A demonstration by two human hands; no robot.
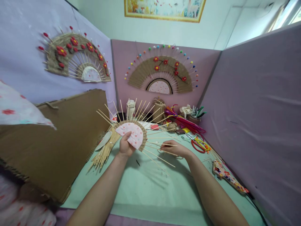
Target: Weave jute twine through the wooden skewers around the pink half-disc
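Note:
My left hand point(125, 145) is closed on a half-made fan point(134, 134): a pink spotted half-disc edged with jute, with thin bamboo sticks radiating from it. I hold it tilted above the green table point(150, 191). My right hand point(175, 148) is at the fan's right side, fingers pinched among the sticks there, apparently on a thin strand of twine. Which stick it touches I cannot make out.
A bundle of spare bamboo sticks point(104, 152) lies left of the fan, beside a large cardboard sheet point(58, 138). Red scissors point(198, 144), pipe cleaners point(183, 121), a twine spool point(158, 110), a jar point(130, 108) and a patterned glue gun point(227, 175) sit around. Two finished fans point(162, 73) hang on the partitions.

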